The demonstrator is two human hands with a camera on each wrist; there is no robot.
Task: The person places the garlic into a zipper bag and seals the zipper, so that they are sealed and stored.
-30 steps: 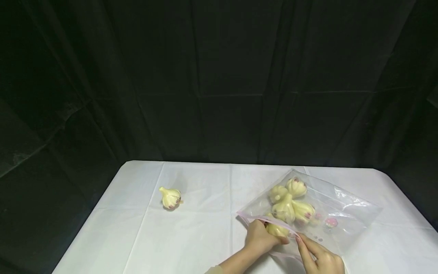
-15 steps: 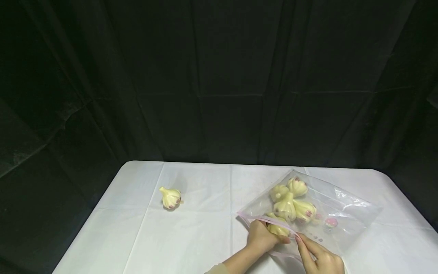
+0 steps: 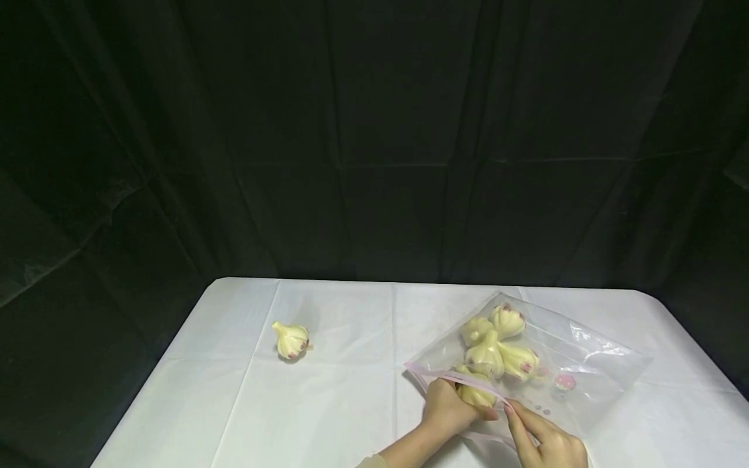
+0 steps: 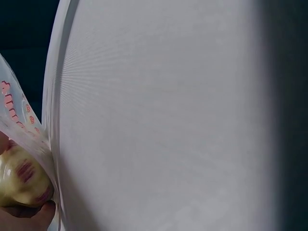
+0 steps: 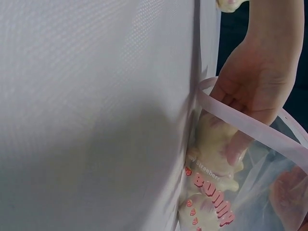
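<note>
The held garlic bulb (image 3: 478,395) sits just within the mouth of the clear bag (image 3: 591,364), behind its pink rim (image 3: 468,379); more bulbs (image 3: 484,357) crowd the bag's inside just beyond it. White tablecloth (image 3: 339,403) stretches left from the bag to a lone bulb (image 3: 291,340), well apart, and the table's far edge runs near the bag's far corner. The held bulb's purple-streaked end turns out toward the bag's mouth; its stem, and so its full axis, cannot be made out. The left hand (image 3: 447,406) reaches into the bag's mouth, curled around that bulb, forearm slanting in from the near side. The right hand (image 3: 547,439) pinches the bag's rim between thumb and finger.
</note>
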